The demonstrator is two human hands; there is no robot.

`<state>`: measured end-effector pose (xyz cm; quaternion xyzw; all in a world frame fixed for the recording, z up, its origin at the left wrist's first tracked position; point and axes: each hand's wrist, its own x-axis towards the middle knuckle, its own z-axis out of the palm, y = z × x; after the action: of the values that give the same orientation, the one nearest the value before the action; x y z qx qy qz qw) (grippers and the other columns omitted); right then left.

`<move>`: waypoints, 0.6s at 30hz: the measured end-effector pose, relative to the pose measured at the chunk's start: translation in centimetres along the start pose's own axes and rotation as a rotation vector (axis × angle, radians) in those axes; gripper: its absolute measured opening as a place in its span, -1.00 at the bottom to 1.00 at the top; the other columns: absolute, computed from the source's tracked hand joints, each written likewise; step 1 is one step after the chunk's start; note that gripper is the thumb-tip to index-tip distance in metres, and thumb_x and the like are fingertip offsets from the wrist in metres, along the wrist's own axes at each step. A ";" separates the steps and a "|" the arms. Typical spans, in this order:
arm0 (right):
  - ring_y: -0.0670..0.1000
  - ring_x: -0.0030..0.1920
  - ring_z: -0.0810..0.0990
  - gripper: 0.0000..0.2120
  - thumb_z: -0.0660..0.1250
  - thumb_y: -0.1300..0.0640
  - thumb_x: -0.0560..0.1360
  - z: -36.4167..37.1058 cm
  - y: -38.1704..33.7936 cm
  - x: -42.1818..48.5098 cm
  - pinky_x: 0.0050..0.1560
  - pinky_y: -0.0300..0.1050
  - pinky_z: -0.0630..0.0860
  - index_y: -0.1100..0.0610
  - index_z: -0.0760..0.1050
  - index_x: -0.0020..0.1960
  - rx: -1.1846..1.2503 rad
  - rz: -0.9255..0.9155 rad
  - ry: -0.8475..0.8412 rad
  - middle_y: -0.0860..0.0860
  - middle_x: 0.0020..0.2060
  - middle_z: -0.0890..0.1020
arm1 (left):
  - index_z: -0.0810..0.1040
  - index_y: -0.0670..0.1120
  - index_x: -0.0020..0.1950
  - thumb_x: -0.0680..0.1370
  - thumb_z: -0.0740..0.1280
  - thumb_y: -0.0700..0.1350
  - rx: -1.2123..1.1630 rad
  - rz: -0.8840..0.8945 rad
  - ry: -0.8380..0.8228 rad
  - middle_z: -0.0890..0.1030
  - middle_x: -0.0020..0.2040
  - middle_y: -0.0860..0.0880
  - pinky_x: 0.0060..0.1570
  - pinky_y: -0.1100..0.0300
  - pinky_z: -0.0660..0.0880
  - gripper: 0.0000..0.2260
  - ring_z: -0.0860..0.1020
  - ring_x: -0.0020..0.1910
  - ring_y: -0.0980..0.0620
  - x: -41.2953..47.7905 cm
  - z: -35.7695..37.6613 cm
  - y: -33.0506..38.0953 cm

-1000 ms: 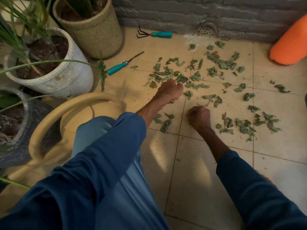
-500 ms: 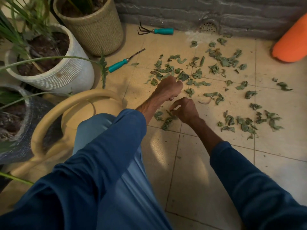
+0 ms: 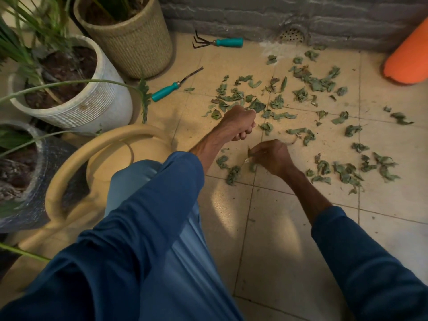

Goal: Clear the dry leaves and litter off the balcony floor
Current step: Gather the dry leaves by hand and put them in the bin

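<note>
Green-grey leaves (image 3: 320, 85) litter the floor (image 3: 289, 239) from its middle to the far edge. The right hand (image 3: 272, 157) pinches one; the left hand (image 3: 238, 125) is clenched, contents unseen. Hand-gathering appears under way; the next pick calls for the nearest leaf.

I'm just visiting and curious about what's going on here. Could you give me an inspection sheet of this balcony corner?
Surface: tiled floor, beige, with fine crumbs among the leaves.
Job's things: dry leaves scattered over the tiles, from the hands to the wall.
Clutter: hand rake by the wall; teal-handled weeder; watering can.
Hands: left hand curled in a fist, contents hidden; right hand, fingers pinching one of the dry leaves.
Cables: nothing seen.
Surroundings: woven pot, white pot, dark pot; grey brick wall with drain grate; orange object.
</note>
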<state>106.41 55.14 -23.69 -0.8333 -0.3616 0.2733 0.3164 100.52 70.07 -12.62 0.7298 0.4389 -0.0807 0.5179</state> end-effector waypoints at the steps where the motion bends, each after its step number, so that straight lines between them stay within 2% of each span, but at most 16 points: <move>1: -0.21 -0.25 0.64 -0.84 0.56 0.32 0.39 0.2 -0.4 -0.3 -0.07 -0.16 0.64 0.17 0.72 -0.06 -0.013 -0.060 -0.053 -0.02 -0.18 0.73 | 0.52 -0.11 -0.23 0.67 0.17 -0.07 -0.013 -0.012 -0.012 0.48 -0.41 0.01 -0.57 0.36 0.20 -0.69 0.35 -0.58 0.10 0.0 0.0 0.0; 3: -0.28 -0.25 0.59 -0.85 0.56 0.31 0.39 1.2 -1.5 -0.9 -0.09 -0.32 0.58 0.15 0.73 -0.07 -0.041 -0.137 -0.146 -0.08 -0.18 0.69 | 0.52 -0.09 -0.23 0.67 0.17 -0.06 -0.033 -0.031 -0.034 0.48 -0.42 0.02 -0.58 0.34 0.20 -0.69 0.34 -0.59 0.11 0.1 -0.1 0.0; 6: -0.09 -0.16 0.59 -0.86 0.55 0.23 0.40 4.7 -2.3 -1.4 -0.12 -0.20 0.55 0.04 0.68 -0.10 -0.109 -0.227 -0.199 -0.07 -0.13 0.62 | 0.52 -0.08 -0.22 0.67 0.18 -0.07 -0.078 -0.059 -0.055 0.48 -0.41 0.03 -0.57 0.33 0.20 -0.70 0.34 -0.57 0.11 0.1 -0.2 0.0; 9: -0.04 -0.09 0.57 -0.89 0.49 0.15 0.48 7.7 -2.3 -2.6 -0.15 -0.21 0.44 0.08 0.61 -0.02 -0.246 -0.262 -0.154 -0.02 -0.04 0.57 | 0.51 -0.08 -0.21 0.67 0.18 -0.07 -0.129 -0.078 -0.068 0.48 -0.38 0.02 -0.56 0.31 0.19 -0.71 0.34 -0.56 0.10 0.2 -0.4 0.1; 12: -0.03 -0.08 0.58 -0.93 0.44 0.16 0.52 7.7 -2.4 -3.4 -0.13 -0.23 0.38 0.08 0.66 0.00 -0.261 -0.213 -0.082 0.01 -0.05 0.64 | 0.50 -0.08 -0.21 0.68 0.17 -0.07 -0.167 -0.086 -0.077 0.48 -0.37 0.02 -0.54 0.29 0.19 -0.71 0.34 -0.55 0.09 0.2 -0.5 0.1; 16: -0.20 -0.21 0.64 -0.90 0.51 0.20 0.47 3.6 -1.8 -3.2 -0.14 -0.18 0.62 0.03 0.71 -0.06 -0.014 -0.077 -0.001 -0.13 -0.17 0.71 | 0.52 -0.07 -0.21 0.69 0.17 -0.05 -0.255 -0.115 -0.071 0.52 -0.36 0.01 -0.51 0.30 0.23 -0.68 0.38 -0.54 0.08 0.3 -0.5 0.2; 18: -0.19 -0.25 0.68 -0.88 0.54 0.25 0.45 0.4 -2.3 -3.0 -0.18 -0.23 0.64 0.06 0.70 -0.07 0.174 0.003 0.071 -0.15 -0.23 0.71 | 0.52 -0.07 -0.21 0.68 0.17 -0.06 -0.324 -0.131 -0.060 0.52 -0.35 0.01 -0.49 0.30 0.25 -0.70 0.38 -0.53 0.08 0.3 -0.7 0.3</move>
<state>103.37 54.18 -21.65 -0.8124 -0.3237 0.2746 0.3998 100.71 70.74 -12.25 0.6038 0.4771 -0.0641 0.6353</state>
